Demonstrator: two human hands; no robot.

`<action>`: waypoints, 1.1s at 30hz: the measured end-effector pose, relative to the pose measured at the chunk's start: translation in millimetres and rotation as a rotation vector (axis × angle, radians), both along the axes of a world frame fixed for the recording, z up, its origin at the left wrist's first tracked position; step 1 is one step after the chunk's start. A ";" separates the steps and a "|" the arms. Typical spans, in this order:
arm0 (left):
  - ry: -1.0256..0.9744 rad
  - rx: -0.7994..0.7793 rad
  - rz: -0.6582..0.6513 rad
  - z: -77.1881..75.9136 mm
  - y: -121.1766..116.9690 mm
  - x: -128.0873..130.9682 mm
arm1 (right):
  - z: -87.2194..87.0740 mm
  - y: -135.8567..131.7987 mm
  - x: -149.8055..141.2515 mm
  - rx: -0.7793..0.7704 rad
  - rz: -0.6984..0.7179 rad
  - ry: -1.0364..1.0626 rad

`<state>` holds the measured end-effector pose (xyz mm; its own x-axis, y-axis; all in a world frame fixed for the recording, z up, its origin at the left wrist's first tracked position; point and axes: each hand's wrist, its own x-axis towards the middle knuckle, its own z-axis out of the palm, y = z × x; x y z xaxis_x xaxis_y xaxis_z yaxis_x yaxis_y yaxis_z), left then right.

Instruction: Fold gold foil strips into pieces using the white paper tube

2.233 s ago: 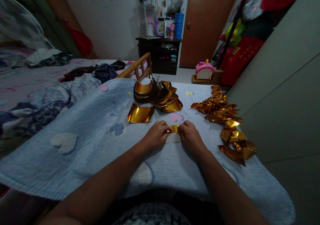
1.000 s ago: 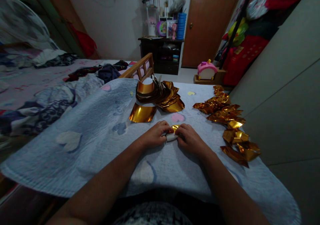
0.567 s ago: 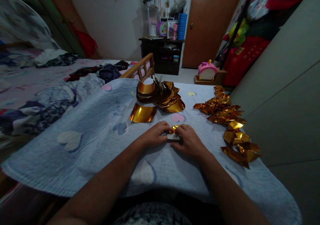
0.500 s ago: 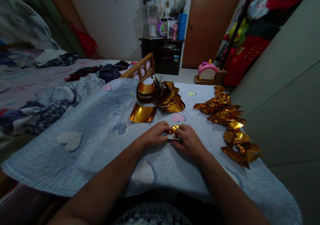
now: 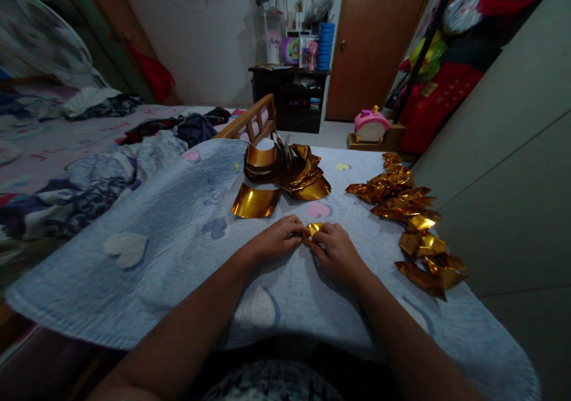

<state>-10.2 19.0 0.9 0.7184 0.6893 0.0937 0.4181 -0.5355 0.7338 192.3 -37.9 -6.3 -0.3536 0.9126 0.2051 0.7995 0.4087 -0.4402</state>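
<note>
A small piece of gold foil paper (image 5: 314,228) lies between my two hands on the blue cloth, mostly covered by the fingers. My left hand (image 5: 282,237) pinches its left side. From the right, my right hand (image 5: 334,247) has its fingers closed on the other side. Beyond the hands, a curled sheet of gold foil paper (image 5: 256,202) rests in front of a stack of gold foil sheets (image 5: 272,169). A row of folded gold foil shapes (image 5: 401,201) runs along the right side of the cloth.
The blue cloth (image 5: 169,258) with heart patterns covers the surface before me. A wooden rail (image 5: 250,118) stands at its far edge. Rumpled clothes (image 5: 196,128) lie on the bed at left. A pink toy case (image 5: 372,125) sits on a box beyond.
The pale strip that showed at the near edge of the foil paper is no longer visible; that edge has been turned over. Both hands stay in nearly the same place.
</note>
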 end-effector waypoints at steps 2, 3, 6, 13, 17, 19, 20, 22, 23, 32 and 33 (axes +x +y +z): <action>-0.005 0.008 0.013 -1.2 0.3 0.7 | -0.5 0.5 -1.6 -0.020 -0.022 0.018; -0.006 0.011 0.022 -2.0 0.5 1.1 | -0.6 0.9 -2.6 -0.031 -0.036 0.030; -0.007 0.017 0.034 -4.6 0.8 2.4 | -0.6 2.4 -6.4 -0.054 -0.086 0.071; -0.008 0.011 0.025 -4.9 1.5 1.6 | 2.3 3.5 -12.8 -0.120 -0.180 0.108; -0.004 -0.024 -0.007 -1.2 3.1 -0.5 | 4.1 2.9 -11.6 -0.155 -0.150 0.120; -0.004 -0.030 0.003 -0.7 3.7 0.0 | 4.2 2.8 -10.9 -0.160 -0.138 0.105; -0.004 -0.029 0.013 -0.9 3.7 0.6 | 4.3 2.9 -10.8 -0.162 -0.136 0.093; -0.004 -0.023 0.035 -1.8 3.6 2.5 | 4.6 3.0 -11.1 -0.167 -0.139 0.068; -0.005 -0.020 0.044 -2.3 3.4 3.4 | 5.0 3.0 -11.6 -0.170 -0.142 0.057; -0.025 -0.010 0.084 -3.6 1.7 5.4 | 6.2 2.5 -18.1 -0.180 -0.205 0.036; -0.023 -0.011 0.085 -3.6 1.9 5.2 | 5.9 2.5 -18.8 -0.174 -0.217 0.035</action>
<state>-5.0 20.9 -2.7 0.6552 0.7485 0.1018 0.4444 -0.4909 0.7494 173.5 -35.4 -0.5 -0.1415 0.9888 0.0472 0.8430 0.1454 -0.5179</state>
